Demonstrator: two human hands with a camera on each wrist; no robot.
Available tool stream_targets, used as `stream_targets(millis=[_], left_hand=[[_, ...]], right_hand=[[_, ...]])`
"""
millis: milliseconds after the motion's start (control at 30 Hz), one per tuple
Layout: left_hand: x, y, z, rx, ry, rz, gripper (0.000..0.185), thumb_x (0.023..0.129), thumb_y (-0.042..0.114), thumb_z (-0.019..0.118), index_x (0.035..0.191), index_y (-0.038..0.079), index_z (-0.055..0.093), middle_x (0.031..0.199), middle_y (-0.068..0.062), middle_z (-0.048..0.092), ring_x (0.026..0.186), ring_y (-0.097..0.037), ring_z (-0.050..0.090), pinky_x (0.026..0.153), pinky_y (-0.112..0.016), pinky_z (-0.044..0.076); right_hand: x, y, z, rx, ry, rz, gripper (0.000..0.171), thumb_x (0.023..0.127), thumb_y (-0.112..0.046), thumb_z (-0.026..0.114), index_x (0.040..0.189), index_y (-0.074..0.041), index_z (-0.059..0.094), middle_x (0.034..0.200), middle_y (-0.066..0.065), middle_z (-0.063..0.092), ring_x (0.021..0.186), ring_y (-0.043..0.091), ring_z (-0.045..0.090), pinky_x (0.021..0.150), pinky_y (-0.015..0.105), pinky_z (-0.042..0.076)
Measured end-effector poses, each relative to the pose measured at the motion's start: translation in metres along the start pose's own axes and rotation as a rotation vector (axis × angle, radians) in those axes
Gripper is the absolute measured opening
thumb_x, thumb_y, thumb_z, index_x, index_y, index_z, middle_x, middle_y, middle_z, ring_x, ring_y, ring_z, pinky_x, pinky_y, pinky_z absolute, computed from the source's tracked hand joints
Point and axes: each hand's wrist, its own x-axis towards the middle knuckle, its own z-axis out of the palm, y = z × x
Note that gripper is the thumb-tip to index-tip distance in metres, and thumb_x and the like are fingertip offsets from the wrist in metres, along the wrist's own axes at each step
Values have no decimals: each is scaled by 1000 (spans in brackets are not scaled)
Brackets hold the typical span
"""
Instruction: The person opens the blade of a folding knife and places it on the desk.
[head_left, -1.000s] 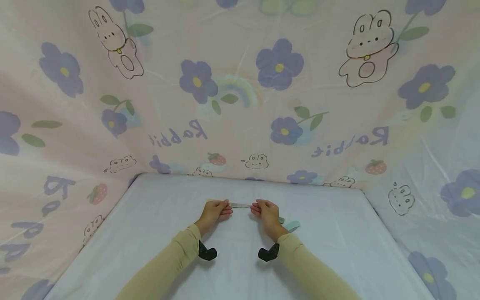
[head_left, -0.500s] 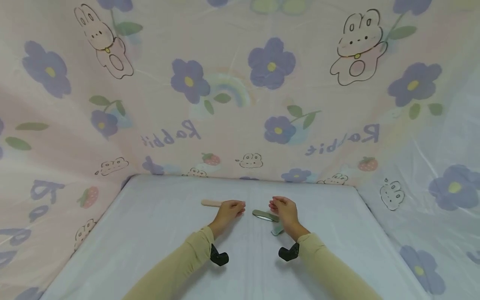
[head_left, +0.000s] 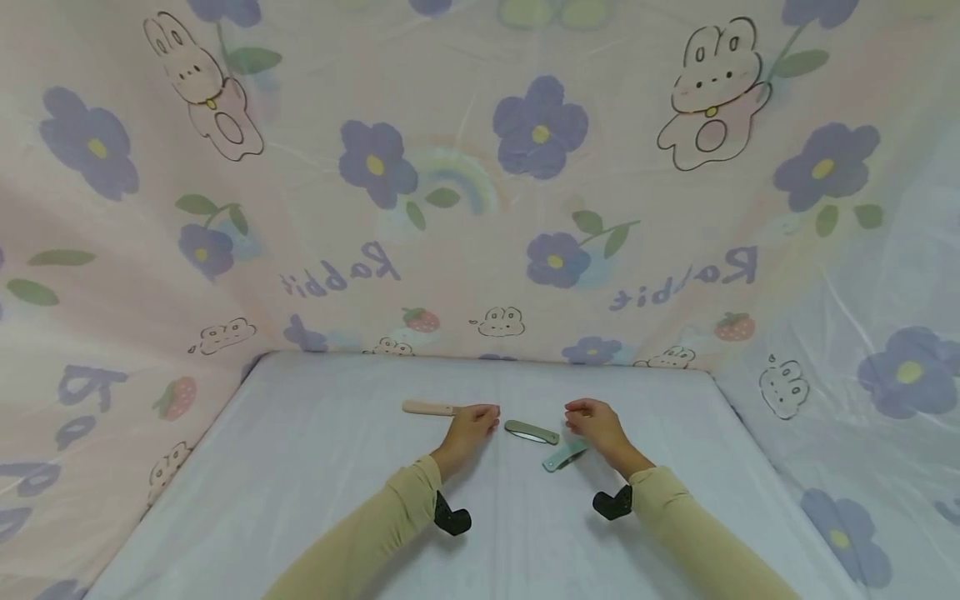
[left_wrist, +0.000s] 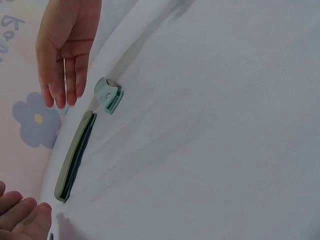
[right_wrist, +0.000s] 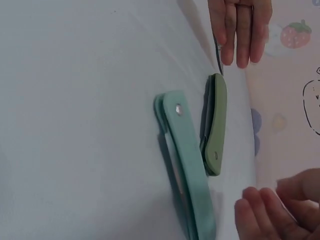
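While both hands rest on the white worktop (head_left: 300, 467), neither grip holds anything. The left hand (head_left: 467, 429) lies palm down with loosely curled fingers, its fingertips just short of the near end of the green folded knife (head_left: 532, 432), and a tan folded knife (head_left: 428, 407) lies on its other side, its end just beside the knuckles. The right hand (head_left: 596, 425) sits at the opposite end of the green knife, fingers relaxed and apart from it. From the left wrist view that hand hangs with straight, slack fingers (left_wrist: 65, 80) above the green knife (left_wrist: 76, 150), close to it but not touching. A pale teal folded knife (head_left: 564, 456) lies just beside the green one, nearer the person, under the right hand's wrist side. In the right wrist view the teal knife (right_wrist: 187, 165) and the green knife (right_wrist: 215, 127) lie almost parallel, close together, with the left hand's fingers (right_wrist: 242, 30) beyond their far ends. A pink curtain (head_left: 480, 167) printed with rabbits and purple flowers surrounds the worktop.
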Motion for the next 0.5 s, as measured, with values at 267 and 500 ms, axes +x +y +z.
stream_targets(millis=[267, 500], left_hand=[[-5, 1, 8, 117, -9, 109, 33, 95, 19, 54, 115, -6, 61, 113, -11, 64, 105, -20, 58, 85, -31, 49], [-1, -4, 13, 106, -3, 42, 30, 95, 12, 53, 117, -6, 60, 116, -14, 61, 108, -22, 56, 88, -33, 48]], right_hand=[[3, 1, 10, -240, -69, -64, 22, 86, -2, 61, 107, 7, 61, 89, 10, 65, 79, 20, 63, 67, 30, 53], [-2, -5, 17, -385, -61, -93, 18, 85, -3, 63, 101, 5, 63, 87, 6, 64, 82, 20, 60, 71, 35, 51]])
